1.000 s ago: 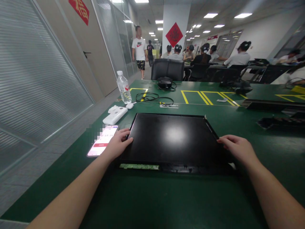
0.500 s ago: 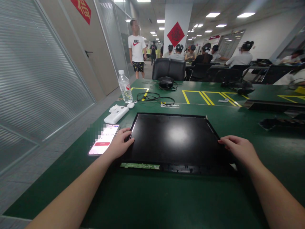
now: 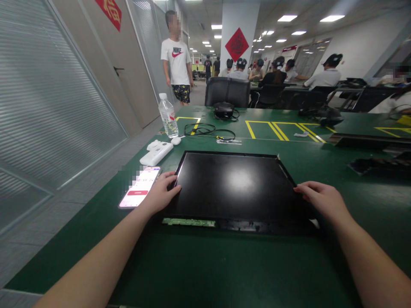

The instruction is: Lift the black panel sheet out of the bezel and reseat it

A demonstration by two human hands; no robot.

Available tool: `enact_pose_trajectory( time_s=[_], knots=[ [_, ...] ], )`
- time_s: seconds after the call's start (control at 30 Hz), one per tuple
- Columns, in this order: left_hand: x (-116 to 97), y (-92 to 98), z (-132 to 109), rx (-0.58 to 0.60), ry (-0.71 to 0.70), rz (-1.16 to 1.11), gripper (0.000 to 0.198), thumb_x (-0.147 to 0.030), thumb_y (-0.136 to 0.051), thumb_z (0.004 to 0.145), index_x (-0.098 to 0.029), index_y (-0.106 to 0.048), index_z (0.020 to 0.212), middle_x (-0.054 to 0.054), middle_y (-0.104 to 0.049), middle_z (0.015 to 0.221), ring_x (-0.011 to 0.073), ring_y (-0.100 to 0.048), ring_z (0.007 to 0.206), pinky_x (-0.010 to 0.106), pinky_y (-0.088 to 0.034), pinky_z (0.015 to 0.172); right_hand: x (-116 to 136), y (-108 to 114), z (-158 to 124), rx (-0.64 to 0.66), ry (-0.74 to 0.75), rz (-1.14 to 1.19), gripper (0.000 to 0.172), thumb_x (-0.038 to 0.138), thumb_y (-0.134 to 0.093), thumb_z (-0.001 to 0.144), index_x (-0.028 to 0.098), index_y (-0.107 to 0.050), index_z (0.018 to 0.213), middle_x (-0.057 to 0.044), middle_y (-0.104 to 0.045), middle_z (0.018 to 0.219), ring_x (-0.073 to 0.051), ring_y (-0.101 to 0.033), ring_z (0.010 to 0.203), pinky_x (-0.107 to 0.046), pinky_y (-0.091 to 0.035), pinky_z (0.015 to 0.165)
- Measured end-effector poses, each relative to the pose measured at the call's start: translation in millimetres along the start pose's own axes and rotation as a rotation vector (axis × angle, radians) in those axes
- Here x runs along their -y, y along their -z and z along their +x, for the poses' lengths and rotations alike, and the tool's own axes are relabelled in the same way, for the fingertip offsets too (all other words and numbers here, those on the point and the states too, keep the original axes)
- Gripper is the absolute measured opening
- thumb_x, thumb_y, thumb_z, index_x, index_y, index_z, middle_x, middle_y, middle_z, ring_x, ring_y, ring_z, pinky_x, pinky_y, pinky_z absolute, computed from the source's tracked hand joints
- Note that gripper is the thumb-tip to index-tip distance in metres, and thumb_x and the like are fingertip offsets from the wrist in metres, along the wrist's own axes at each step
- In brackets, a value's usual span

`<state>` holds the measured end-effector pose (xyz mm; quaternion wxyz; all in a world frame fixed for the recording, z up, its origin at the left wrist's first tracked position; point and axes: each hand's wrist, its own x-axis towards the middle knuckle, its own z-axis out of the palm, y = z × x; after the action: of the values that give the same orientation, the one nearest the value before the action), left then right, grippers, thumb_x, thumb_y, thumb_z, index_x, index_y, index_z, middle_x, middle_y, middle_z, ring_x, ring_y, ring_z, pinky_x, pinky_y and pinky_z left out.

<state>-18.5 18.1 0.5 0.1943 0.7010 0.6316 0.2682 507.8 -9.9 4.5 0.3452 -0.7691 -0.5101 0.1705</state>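
A black LCD screen panel lies face up on the green table, a bright reflection on its glass. Along its near edge runs a strip of green circuit board. My left hand grips the panel's left edge, thumb over the rim and fingers along the side. At the right edge, my right hand pinches the frame between thumb and curled fingers. A lit smartphone lies just left of my left hand, partly behind it. The underside of the panel is hidden.
Beyond the phone are a white device and a water bottle. A black cable and a black device lie farther back. Dark long parts rest at right. A person in a white shirt is beyond the table.
Both hands and the panel stay in place. The person in the white shirt has come closer and slightly to the left.
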Motion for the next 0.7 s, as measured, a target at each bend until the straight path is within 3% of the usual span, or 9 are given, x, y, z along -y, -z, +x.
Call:
enact_pose_trajectory(
  time_s=[0.7],
  knots=[
    [0.7,-2.1,0.4,-0.01,-0.023,0.045,0.049,-0.054,-0.064,0.084,-0.019,-0.079,0.116,0.019,-0.065,0.15,0.0433,-0.058,0.142,0.06,-0.042,0.123,0.5,1.0,0.9,0.013,-0.048,-0.014,0.038,0.059,-0.067,0.069,0.026,-0.084,0.078,-0.008,-0.081,0.082,-0.028,-0.072,0.075,-0.039,-0.049,0.066]
  ],
)
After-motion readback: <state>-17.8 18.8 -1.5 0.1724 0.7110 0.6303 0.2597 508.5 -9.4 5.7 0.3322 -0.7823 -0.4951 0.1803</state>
